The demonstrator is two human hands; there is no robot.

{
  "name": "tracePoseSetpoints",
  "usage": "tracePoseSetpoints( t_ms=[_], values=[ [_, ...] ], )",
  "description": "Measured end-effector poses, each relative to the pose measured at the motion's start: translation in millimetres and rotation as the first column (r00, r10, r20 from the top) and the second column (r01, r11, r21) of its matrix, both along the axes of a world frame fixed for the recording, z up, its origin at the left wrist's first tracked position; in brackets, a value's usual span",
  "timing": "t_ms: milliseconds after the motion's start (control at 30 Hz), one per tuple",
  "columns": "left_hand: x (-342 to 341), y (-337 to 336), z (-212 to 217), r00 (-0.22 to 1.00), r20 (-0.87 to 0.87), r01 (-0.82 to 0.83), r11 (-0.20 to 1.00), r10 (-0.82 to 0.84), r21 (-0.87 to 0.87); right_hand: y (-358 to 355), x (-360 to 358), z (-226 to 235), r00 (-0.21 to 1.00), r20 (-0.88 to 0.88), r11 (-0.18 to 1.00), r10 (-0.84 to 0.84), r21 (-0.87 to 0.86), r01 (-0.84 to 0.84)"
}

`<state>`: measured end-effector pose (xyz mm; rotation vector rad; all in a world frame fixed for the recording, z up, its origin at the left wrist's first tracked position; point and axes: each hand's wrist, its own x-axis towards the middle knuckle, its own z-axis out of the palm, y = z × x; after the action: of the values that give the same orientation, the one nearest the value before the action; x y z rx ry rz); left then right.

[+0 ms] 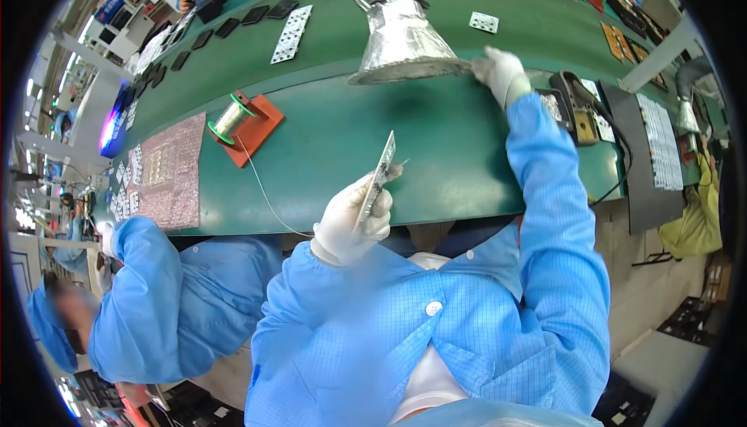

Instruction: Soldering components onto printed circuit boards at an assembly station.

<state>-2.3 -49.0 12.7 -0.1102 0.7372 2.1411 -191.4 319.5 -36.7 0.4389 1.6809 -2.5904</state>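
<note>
Up comes the view of the left hand (342, 224), white-gloved, fingers clamped on a thin, pale panel (377, 183), and that panel stands steeply tilted in the air above the near edge of the green bench (451, 174)! Over on the other side, the right hand (502, 77), gloved too, is at full stretch, right beside the rim of the silvery hood (406, 38); whether its fingers are apart or together, or hold anything, I can't tell from here. Just beyond those fingertips lies a small white board (484, 22). Left of the panel sits a spool (231, 120) with green rims on a red stand (268, 125), its thin wire (261, 181) curving down to the left wrist. Further left, pink bubble wrap (175, 193) lies flat, and a co-worker in a blue sleeve (148, 252) sits close by it.
</note>
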Motion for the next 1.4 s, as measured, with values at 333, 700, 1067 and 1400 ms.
tracePoseSetpoints(
  t_ms=[333, 700, 1067, 1400],
  values=[
    [-13, 24, -9, 0.97, 0.208, 0.117, 0.991, -0.13, 0.072, -120, 160, 34, 0.834, -0.244, 0.852, 0.495, 0.323, -0.411],
    [-1, 31, -19, 0.678, -0.735, -0.189, 0.963, -0.015, -0.194, -119, 188, 70, 0.975, -0.199, 0.995, 0.098, 0.007, -0.099],
    [11, 58, 23, -0.069, -0.966, -0.951, 0.309, -0.249, -0.012, -144, 213, 60, 0.765, -0.617, 0.515, 0.182, 0.723, 0.461],
    [16, 41, 39, 0.777, -0.538, -0.558, 0.755, 0.328, -0.345, -142, 223, 77, 0.986, -0.14, 0.975, 0.093, 0.215, -0.061]
  ],
)
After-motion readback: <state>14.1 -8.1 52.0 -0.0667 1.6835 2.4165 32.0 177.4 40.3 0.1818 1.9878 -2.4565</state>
